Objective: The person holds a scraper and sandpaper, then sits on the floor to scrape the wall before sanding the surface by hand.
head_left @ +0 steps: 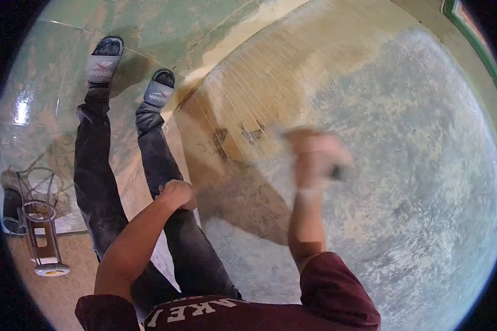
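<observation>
My right hand (317, 154) is raised over the mottled grey-green surface (414, 165) and smeared by motion. Its fingers are closed round something blurred; a thin edge shows at its left side and a dark end at its right, too unclear to name. My left hand (176, 194) rests closed on my dark trouser leg near the knee; whether it holds anything is hidden. Beyond the hands, a brown-yellow patch (259, 83) with thin parallel lines and small dark spots meets the mottled area.
Grey sandals (104, 65) are on my feet on the green tiled floor (44, 71). A metal-framed stand (41, 231) with a round base lies at the lower left. A green-edged border (475, 47) runs along the upper right. A dark object is at the far right edge.
</observation>
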Demonstrator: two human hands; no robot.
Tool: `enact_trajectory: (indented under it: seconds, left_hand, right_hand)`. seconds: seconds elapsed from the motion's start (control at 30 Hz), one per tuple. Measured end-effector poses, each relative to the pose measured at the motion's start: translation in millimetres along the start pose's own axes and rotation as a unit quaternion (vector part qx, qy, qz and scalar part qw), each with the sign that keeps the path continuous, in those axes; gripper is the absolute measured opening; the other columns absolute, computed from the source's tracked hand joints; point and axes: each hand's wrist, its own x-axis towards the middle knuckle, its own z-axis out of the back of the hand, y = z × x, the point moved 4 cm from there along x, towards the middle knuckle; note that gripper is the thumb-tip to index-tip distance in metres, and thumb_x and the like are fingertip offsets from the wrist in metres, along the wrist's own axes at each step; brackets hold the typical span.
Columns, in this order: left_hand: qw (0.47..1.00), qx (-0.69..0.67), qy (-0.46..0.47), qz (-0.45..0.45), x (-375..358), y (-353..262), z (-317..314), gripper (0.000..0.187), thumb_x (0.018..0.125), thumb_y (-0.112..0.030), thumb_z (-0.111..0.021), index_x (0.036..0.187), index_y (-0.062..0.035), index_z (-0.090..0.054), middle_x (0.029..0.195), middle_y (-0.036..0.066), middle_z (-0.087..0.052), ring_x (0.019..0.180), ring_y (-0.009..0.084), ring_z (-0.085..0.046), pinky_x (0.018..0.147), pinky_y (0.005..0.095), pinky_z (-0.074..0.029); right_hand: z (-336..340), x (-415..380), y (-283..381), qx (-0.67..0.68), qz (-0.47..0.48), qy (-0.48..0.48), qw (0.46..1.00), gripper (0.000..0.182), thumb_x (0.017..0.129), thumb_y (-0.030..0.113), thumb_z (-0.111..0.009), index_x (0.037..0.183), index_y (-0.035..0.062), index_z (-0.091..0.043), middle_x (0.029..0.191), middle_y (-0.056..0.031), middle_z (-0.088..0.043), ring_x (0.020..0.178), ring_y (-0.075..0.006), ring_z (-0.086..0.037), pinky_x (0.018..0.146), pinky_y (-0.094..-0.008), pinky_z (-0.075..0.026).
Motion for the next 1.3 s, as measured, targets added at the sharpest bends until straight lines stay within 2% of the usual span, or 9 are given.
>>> enact_trajectory:
  seconds: [0.17, 0.27, 0.43, 0.6, 0.7, 0.87, 1.07, 1.2, 1.3]
  left_hand:
    - [0.997, 0.029, -0.007, 0.071, 22, 4, -28, 0.037, 0.077, -0.034, -0.065, 0.103, -0.0097, -0.077, 0.107, 0.012, -0.075, 0.097, 0.0375, -0.072, 0.082, 0.0537, -0.057]
    - [0.999, -0.004, -0.033, 0.027, 11, 15, -24, 0.037, 0.078, -0.033, -0.063, 0.104, -0.0102, -0.077, 0.108, 0.012, -0.075, 0.098, 0.0370, -0.071, 0.084, 0.0517, -0.057]
    - [0.999, -0.011, 0.039, 0.006, -2, -5, 3, 0.038, 0.080, -0.032, -0.063, 0.105, -0.0078, -0.077, 0.111, 0.015, -0.073, 0.101, 0.0356, -0.071, 0.086, 0.0490, -0.057]
    - [0.996, -0.010, 0.067, 0.051, -9, -8, 9, 0.039, 0.080, -0.032, -0.062, 0.107, -0.0075, -0.076, 0.114, 0.017, -0.072, 0.104, 0.0339, -0.071, 0.087, 0.0488, -0.056]
    - [1.000, -0.019, 0.003, 0.014, -33, -17, 33, 0.040, 0.079, -0.031, -0.062, 0.108, -0.0069, -0.076, 0.113, 0.018, -0.073, 0.104, 0.0345, -0.071, 0.087, 0.0493, -0.056]
    - [0.998, -0.026, 0.059, 0.002, -25, -20, 38, 0.042, 0.079, -0.019, -0.057, 0.115, -0.0011, -0.072, 0.115, 0.021, -0.071, 0.100, 0.0375, -0.072, 0.082, 0.0572, -0.056]
    - [0.997, -0.015, 0.075, -0.019, -11, -22, 30, 0.042, 0.076, -0.015, -0.057, 0.112, -0.0008, -0.073, 0.114, 0.021, -0.071, 0.096, 0.0398, -0.072, 0.079, 0.0587, -0.056]
    - [0.998, -0.043, 0.037, -0.019, -45, -31, 60, 0.040, 0.076, -0.013, -0.057, 0.110, -0.0013, -0.074, 0.115, 0.020, -0.071, 0.101, 0.0391, -0.071, 0.084, 0.0533, -0.056]
    - [0.998, -0.019, 0.060, -0.030, -34, -28, 60, 0.041, 0.077, -0.015, -0.056, 0.111, -0.0019, -0.074, 0.117, 0.019, -0.071, 0.104, 0.0390, -0.070, 0.087, 0.0505, -0.056]
  right_hand:
    - [41, 89, -71, -0.202, 0.130, -0.167, 0.956, 0.044, 0.106, 0.038, -0.045, 0.072, 0.0104, -0.045, 0.063, 0.0018, -0.039, 0.062, -0.0138, -0.040, 0.064, -0.0283, -0.038]
    - [-67, -57, -135, -0.038, -0.336, -0.085, 0.937, 0.030, 0.094, 0.025, -0.071, 0.076, 0.0035, -0.058, 0.068, 0.0025, -0.054, 0.059, -0.0140, -0.050, 0.057, -0.0348, -0.047]
    - [-120, -38, 11, 0.112, -0.034, 0.310, 0.944, 0.014, 0.088, 0.008, -0.070, 0.074, 0.0078, -0.070, 0.058, -0.0070, -0.056, 0.050, -0.0157, -0.053, 0.048, -0.0322, -0.039]
    - [-1, 113, -40, 0.181, 0.052, -0.055, 0.980, 0.022, 0.098, 0.009, -0.058, 0.076, 0.0080, -0.060, 0.070, -0.0044, -0.060, 0.058, -0.0171, -0.053, 0.055, -0.0324, -0.047]
    - [-8, 44, -130, -0.168, -0.196, 0.007, 0.966, 0.021, 0.092, 0.018, -0.066, 0.075, 0.0056, -0.062, 0.072, -0.0062, -0.064, 0.067, -0.0217, -0.060, 0.065, -0.0367, -0.050]
    - [-93, -40, 11, 0.107, -0.123, 0.457, 0.874, 0.013, 0.085, 0.012, -0.070, 0.075, 0.0039, -0.069, 0.068, -0.0084, -0.069, 0.059, -0.0208, -0.066, 0.061, -0.0338, -0.054]
    - [37, 145, -108, 0.438, -0.222, -0.140, 0.860, 0.054, 0.107, 0.032, -0.045, 0.057, 0.0151, -0.030, 0.054, 0.0000, -0.031, 0.052, -0.0160, -0.026, 0.056, -0.0330, -0.029]
    - [-33, -47, -192, -0.180, -0.308, 0.009, 0.934, 0.034, 0.103, 0.030, -0.056, 0.099, -0.0001, -0.071, 0.071, -0.0006, -0.059, 0.064, -0.0166, -0.056, 0.066, -0.0361, -0.050]
    - [-89, -40, -30, 0.031, -0.152, 0.422, 0.893, 0.015, 0.093, 0.014, -0.065, 0.085, 0.0026, -0.070, 0.074, -0.0097, -0.068, 0.064, -0.0200, -0.064, 0.062, -0.0319, -0.052]
